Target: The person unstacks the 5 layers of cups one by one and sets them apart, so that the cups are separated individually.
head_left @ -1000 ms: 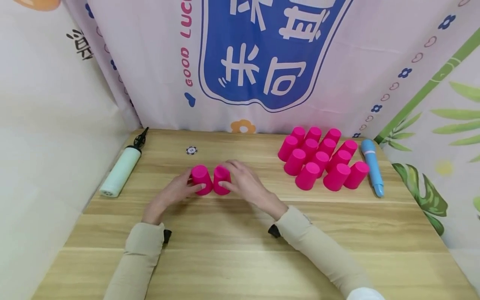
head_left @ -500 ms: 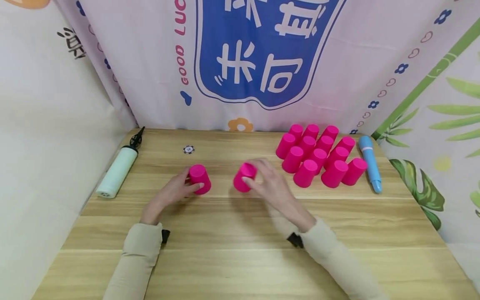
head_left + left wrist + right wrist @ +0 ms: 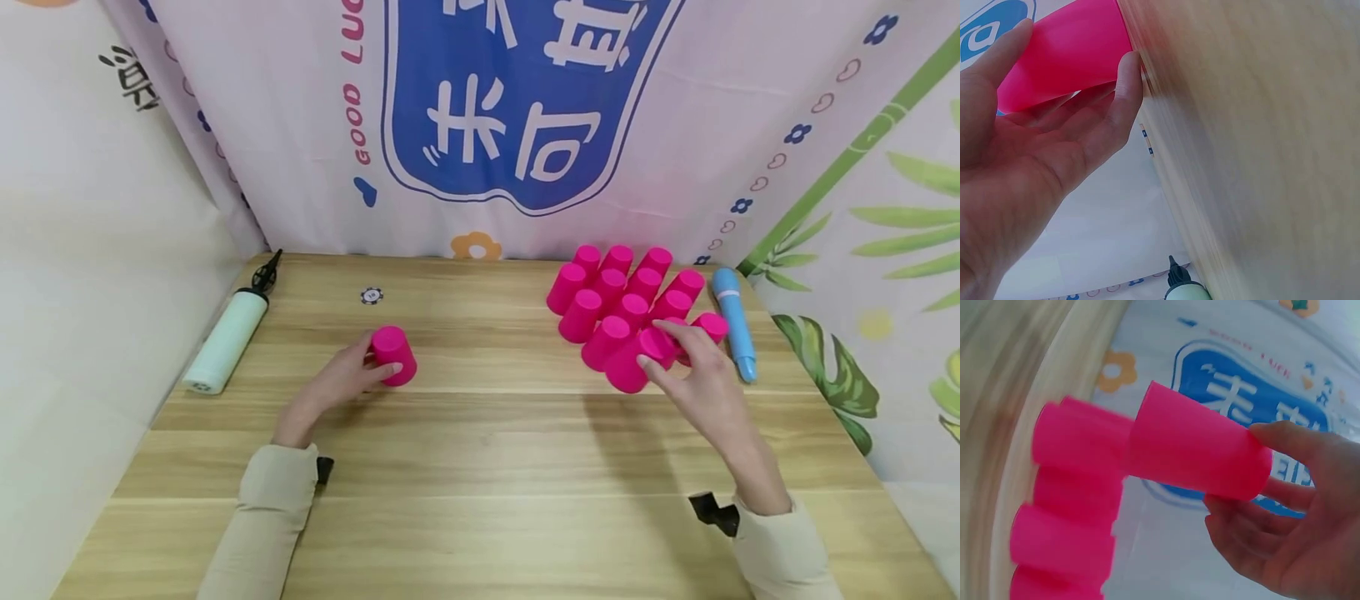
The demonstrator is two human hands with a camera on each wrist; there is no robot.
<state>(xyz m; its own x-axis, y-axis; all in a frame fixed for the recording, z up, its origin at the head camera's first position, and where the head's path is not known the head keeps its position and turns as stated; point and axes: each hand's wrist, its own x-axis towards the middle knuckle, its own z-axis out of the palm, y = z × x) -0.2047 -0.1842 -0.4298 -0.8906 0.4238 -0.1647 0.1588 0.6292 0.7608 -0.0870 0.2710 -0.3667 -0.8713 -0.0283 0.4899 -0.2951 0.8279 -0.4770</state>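
Observation:
A pink plastic cup [image 3: 395,357] stands upside down at the left of the table, with my left hand [image 3: 341,382] gripping its side between thumb and fingers. The left wrist view shows the same cup [image 3: 1072,50] with its rim on or very near the tabletop. My right hand [image 3: 708,392] pinches another pink cup [image 3: 627,368] near its closed end and holds it above the table, tilted, mouth down. In the right wrist view this held cup [image 3: 1191,447] is off the surface, in front of several standing cups [image 3: 1063,540].
Several upside-down pink cups [image 3: 581,315] stand in rows at the back right. Right of them lies a blue pen-like object [image 3: 735,321]. A pale green hand pump [image 3: 228,337] lies at the left edge, and a poker chip [image 3: 371,296] lies toward the back.
The right hand has lifted its cup away from beside the left hand's cup and carried it right, to the front of the rows. The left hand keeps its hold, nearly still.

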